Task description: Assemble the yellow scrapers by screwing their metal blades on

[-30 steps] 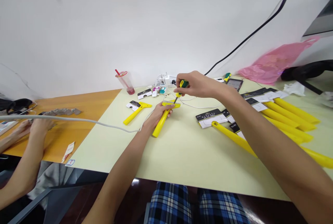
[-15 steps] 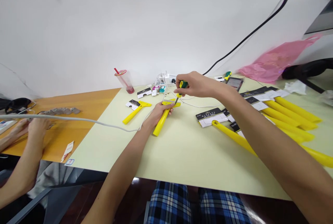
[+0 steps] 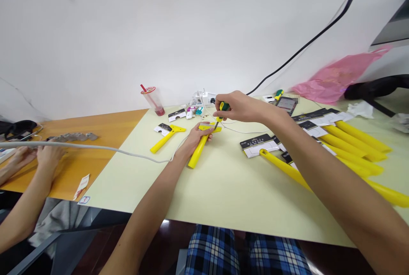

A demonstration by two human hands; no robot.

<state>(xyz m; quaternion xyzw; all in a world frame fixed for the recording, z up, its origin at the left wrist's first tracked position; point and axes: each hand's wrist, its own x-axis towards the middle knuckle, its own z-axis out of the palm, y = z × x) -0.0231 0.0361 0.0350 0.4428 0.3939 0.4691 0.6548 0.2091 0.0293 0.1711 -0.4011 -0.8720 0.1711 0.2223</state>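
My left hand (image 3: pixel 195 135) is closed around the head end of a yellow scraper (image 3: pixel 198 152), whose handle slants down toward me over the table. My right hand (image 3: pixel 234 107) grips a green and yellow screwdriver (image 3: pixel 223 108) from above. The screwdriver's shaft points down to the scraper's head beside my left thumb; its exact contact point is too small to make out. Left of my hands, a second yellow scraper (image 3: pixel 166 138) lies flat, with a black and white card (image 3: pixel 162 129) at its head.
Several yellow-handled scrapers (image 3: pixel 364 138) with cards lie at right. Behind stand a cup with a red straw (image 3: pixel 153 101) and a power strip (image 3: pixel 204 97). A phone (image 3: pixel 286 104) and pink bag (image 3: pixel 340 77) are back right. A grey cable (image 3: pixel 96 147) crosses left, near another person's hands (image 3: pixel 47 155).
Both hands keep their hold, with the screwdriver still at the scraper's head. My right hand's posture differs very slightly, and the whole view has shifted a little.
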